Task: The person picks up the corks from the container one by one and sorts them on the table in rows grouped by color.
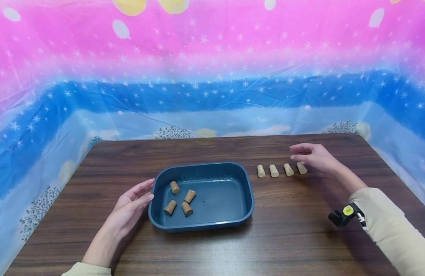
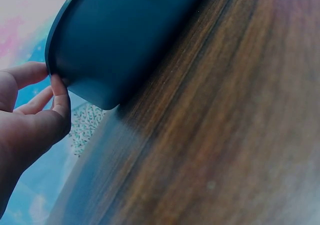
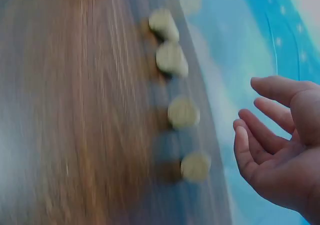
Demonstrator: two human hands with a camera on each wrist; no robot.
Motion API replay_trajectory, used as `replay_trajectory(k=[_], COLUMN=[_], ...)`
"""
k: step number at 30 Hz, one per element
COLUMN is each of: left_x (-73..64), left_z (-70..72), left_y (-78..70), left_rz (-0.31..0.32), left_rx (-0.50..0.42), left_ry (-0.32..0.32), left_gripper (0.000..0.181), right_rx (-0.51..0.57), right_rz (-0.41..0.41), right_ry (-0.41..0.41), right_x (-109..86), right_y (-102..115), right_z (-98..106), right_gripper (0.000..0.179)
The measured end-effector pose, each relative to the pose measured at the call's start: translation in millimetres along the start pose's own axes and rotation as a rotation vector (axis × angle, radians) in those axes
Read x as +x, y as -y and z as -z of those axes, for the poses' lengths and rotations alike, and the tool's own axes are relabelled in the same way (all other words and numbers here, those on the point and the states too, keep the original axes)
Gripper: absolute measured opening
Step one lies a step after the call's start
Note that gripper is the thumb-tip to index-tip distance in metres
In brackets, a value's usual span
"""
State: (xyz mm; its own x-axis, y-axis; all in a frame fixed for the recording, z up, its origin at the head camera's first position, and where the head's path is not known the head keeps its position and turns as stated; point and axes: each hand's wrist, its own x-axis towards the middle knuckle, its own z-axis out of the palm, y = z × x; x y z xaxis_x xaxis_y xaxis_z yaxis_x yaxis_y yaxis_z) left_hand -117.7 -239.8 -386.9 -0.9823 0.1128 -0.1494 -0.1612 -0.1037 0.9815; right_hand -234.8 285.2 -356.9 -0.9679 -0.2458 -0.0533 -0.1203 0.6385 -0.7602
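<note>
At the left end of the dark blue, rounded rectangular plastic basin (image 1: 219, 207): the bare left hand (image 1: 127, 209) is seen with fingertips and thumb set against the outside of the rim, fingers only gently bent, no firm grip shown

Right end of the row: the bare right hand (image 1: 314, 155) is poised, thumb and fingers parted, nothing held; the rightmost pale tan tapered cork (image 1: 302, 168) is partly overlapped by it in the head view, and the height between them cannot be judged

Tabletop row: three more pale tan tapered corks (image 1: 274, 171) are spaced out to the left, on the dark brown wood-grain table (image 1: 284, 237)

Inside the basin: four brown tapered corks (image 1: 189, 196) are gathered toward the left end

Rightmost cork: it could be knocked and set rolling if the hand were lowered carelessly, and its neighbour might then be struck

Tapered sides: a cork could be lost from the fingertips if pinched off-centre

Basin rim: the basin could be slid sideways if pushed too hard from the left, its corks being jostled
</note>
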Motion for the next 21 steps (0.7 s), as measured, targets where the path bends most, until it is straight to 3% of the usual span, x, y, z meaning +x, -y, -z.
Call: replay_trajectory(k=[8,21], left_x=[0.1,0.0], left_z=[-1.1,-1.2], left_y=[0.9,-0.1], left_rz=[-0.016,-0.007], left_rx=[-0.012,-0.001], left_ry=[0.004,0.002], left_gripper=[0.053,0.054], right_rx=[0.03,-0.105], right_rz=[0.054,0.213], right_ry=[0.034,0.136], right_x=[-4.5,-16.2], right_y=[46,105], right_z=[-26,-78], right_gripper=[0.046,0.037])
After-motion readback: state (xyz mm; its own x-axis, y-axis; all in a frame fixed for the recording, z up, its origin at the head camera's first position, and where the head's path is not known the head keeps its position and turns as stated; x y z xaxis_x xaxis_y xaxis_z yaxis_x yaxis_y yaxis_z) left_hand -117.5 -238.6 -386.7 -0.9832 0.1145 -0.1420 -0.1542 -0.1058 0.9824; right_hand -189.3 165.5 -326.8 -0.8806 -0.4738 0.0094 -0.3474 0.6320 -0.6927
